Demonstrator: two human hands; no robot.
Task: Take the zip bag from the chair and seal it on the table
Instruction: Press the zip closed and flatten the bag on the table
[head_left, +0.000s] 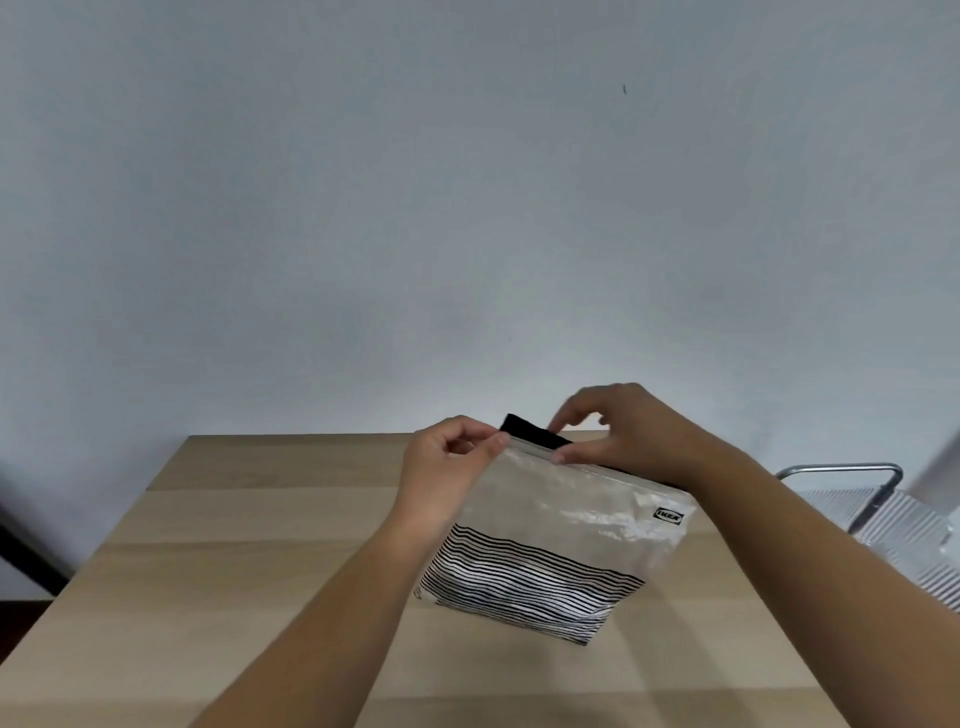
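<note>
A clear zip bag (550, 540) with black wavy stripes on its lower part and a black strip along its top stands tilted over the light wooden table (260, 597), its bottom edge touching the tabletop. My left hand (447, 467) pinches the bag's top left corner. My right hand (628, 431) pinches the top strip a little further right, thumb in front and fingers behind. Whether the strip is pressed closed I cannot tell.
A chair (883, 509) with a metal frame and a ribbed pale seat stands at the table's right side. A plain white wall rises behind the table. A dark object shows at the far left edge.
</note>
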